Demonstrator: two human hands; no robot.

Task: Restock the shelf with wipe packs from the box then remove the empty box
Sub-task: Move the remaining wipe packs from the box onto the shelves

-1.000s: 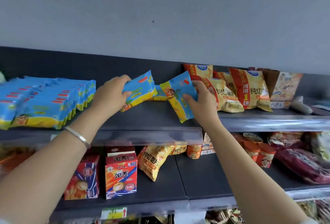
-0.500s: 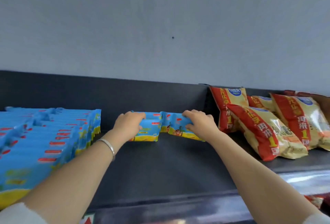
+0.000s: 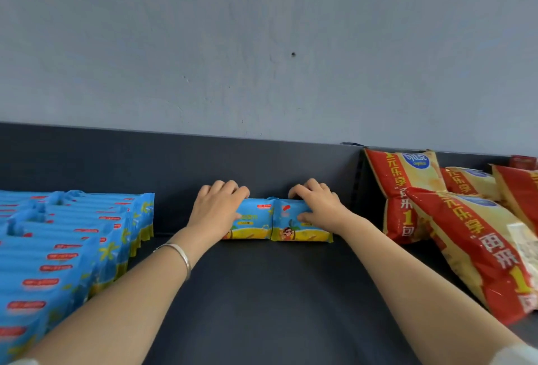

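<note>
Two blue-and-yellow wipe packs stand upright side by side against the back wall of the dark shelf (image 3: 262,292). My left hand (image 3: 217,212) grips the left wipe pack (image 3: 253,222), fingers curled over its top edge. My right hand (image 3: 318,204) grips the right wipe pack (image 3: 291,226) the same way, thumb on its front. The box is out of view.
Several rows of the same blue wipe packs (image 3: 67,248) fill the shelf's left side. Red-and-yellow snack bags (image 3: 454,225) lean at the right, behind a divider. Bare shelf floor lies between them, in front of my hands. A grey wall rises behind.
Both hands carried a pack each from the shelf's front to its back and stood them upright together. My view moved closer and higher over the shelf.
</note>
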